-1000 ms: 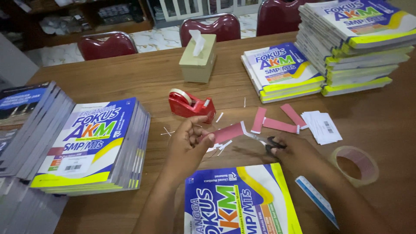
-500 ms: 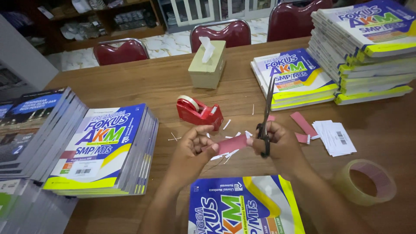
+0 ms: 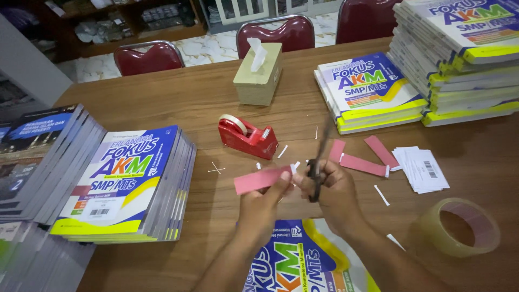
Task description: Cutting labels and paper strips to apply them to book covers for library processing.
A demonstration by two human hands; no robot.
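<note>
- The left hand (image 3: 265, 203) pinches one end of a pink paper strip (image 3: 261, 179) between thumb and fingers; the strip juts out to the left, held level above the wooden table (image 3: 178, 103).
- The right hand (image 3: 332, 192) is closed around the handles of a pair of scissors (image 3: 318, 162) — the blades point up and away from the person and are blurred, so I cannot tell whether they are apart or together.
- The two hands sit just beside each other, with the strip's inner end near the scissors.
- Below the hands lies a workbook (image 3: 303, 259) with a blue, white and yellow cover (only its upper part shows).
- Beyond the right hand, two more pink strips (image 3: 363, 157) lie on the table, next to a small pile of white barcode labels (image 3: 423, 168).
- A red tape dispenser (image 3: 247, 137) stands just beyond the hands, with thin white paper slivers (image 3: 283, 152) scattered around it.
- A roll of clear tape (image 3: 459, 227) lies flat to the right.
- A tan tissue box (image 3: 259, 75) stands farther back.
- Stacks of the same workbooks stand at the left (image 3: 127, 184) and at the far right (image 3: 459, 54) — the right ones being taller.
</note>
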